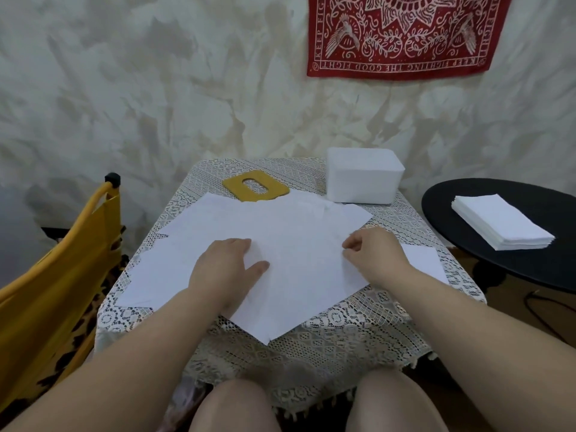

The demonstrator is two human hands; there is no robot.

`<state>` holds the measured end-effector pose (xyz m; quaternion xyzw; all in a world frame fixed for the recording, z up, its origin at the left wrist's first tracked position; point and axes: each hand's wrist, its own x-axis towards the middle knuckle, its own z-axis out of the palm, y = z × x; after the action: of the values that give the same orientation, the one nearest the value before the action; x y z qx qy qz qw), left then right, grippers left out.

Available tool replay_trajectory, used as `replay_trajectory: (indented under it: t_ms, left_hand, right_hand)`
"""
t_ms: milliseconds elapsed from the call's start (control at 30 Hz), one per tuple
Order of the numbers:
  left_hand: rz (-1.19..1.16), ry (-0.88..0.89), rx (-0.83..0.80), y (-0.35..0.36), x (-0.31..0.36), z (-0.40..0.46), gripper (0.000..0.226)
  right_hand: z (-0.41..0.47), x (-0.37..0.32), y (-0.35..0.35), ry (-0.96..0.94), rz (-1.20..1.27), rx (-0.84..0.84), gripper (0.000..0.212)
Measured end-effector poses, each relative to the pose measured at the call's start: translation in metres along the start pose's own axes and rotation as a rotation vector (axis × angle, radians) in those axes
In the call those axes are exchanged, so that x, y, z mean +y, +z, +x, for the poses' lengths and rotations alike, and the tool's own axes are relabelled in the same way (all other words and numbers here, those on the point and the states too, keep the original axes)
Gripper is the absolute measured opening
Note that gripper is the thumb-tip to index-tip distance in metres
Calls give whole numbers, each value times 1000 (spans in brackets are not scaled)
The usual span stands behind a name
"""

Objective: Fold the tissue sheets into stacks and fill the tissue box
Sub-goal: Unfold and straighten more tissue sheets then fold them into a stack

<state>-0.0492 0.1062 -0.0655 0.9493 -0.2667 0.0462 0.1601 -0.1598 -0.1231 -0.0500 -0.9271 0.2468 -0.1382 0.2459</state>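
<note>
Knees under bench; left hand [227, 265] flat on spread tissue sheets [280, 244], right hand [371, 255] pinching a sheet edge; tissue box [363, 179] behind; advise anchoring left, folding edge-to-edge squarely.

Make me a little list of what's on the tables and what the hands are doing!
left hand: flat on the loose tissue sheets
right hand: fingers curled, pinching a sheet's edge
tissue box: white, at back of lace table
yellow lid: off, beside the box
folded stack: on black round table
</note>
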Motion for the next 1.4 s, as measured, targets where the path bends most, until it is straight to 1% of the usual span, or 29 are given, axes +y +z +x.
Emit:
replay_trajectory:
  t_ms: [200, 267, 367, 400, 467, 500, 533, 600, 633, 667, 700, 733, 767, 800, 833, 900, 967, 1033, 1100, 1167, 1233, 1300, 1400]
  left_hand:
    - [-81, -56, 6, -7, 8, -2, 71]
    - [-123, -86, 5, -9, 6, -1, 70]
    - [-205, -99, 37, -10, -1, -1, 59]
    - [-236, -97, 56, -10, -3, -2, 54]
    - [-300, -90, 96, -10, -5, -2, 44]
    - [-328, -89, 117, -9, -6, -3, 41]
    - [-350, -93, 133, -9, -7, -3, 38]
    - [-387, -106, 153, -10, -9, -3, 38]
    - [-408, -113, 157, -11, -10, -4, 39]
    - [-432, -120, 155, -12, -11, -4, 41]
    - [-449, -124, 150, -13, -11, -6, 44]
    - [-455, -126, 144, -15, -11, -7, 46]
    - [-448, -120, 141, -16, -10, -9, 48]
    - [-427, -110, 140, -16, -10, -11, 48]
    - [-388, -97, 141, -16, -9, -12, 47]
    - [-253, -48, 156, -14, -9, -13, 40]
    - [-107, 50, 148, -10, -8, -14, 39]
    - [0, 127, 87, -6, -6, -17, 48]
    - [75, 158, 41, -2, -6, -17, 55]
    - [99, 158, 16, 0, -6, -17, 58]
    - [80, 154, 26, 0, -5, -17, 57]
    - [48, 184, 87, -1, -3, -16, 55]
    - [-9, 332, 237, -9, 6, -7, 52]
  right_hand:
    - [-6, 3, 3, -63, -11, 55, 11]
    - [-9, 4, 2, -26, 44, 40, 7]
    - [-13, 0, -5, 102, 255, -45, 16]
    - [-14, -3, -7, 113, 290, -56, 18]
    - [-17, -13, -9, 77, 318, -35, 17]
    - [-19, -20, -9, 28, 352, -29, 15]
    - [-23, -29, -9, -38, 403, -53, 15]
    - [-31, -47, -6, -151, 524, -214, 15]
    - [-35, -55, -5, -164, 600, -311, 13]
    - [-37, -60, -3, -145, 668, -364, 8]
    - [-37, -61, -1, -106, 719, -347, 4]
    - [-34, -59, 2, -58, 730, -274, 1]
    - [-30, -55, 5, -16, 666, -181, 1]
    - [-28, -49, 8, 16, 552, -121, 2]
    - [-28, -46, 10, 35, 439, -118, 3]
    - [-31, -43, 15, 56, 304, -206, 8]
    - [-34, -45, 20, 73, 296, -277, 13]
    - [-34, -50, 23, 113, 385, -301, 13]
    - [-32, -54, 23, 161, 538, -322, 10]
    - [-31, -56, 22, 186, 585, -360, 8]
    - [-30, -55, 21, 171, 532, -410, 7]
    - [-28, -51, 20, 114, 442, -425, 7]
    - [-23, -43, 9, -25, 256, -347, 10]
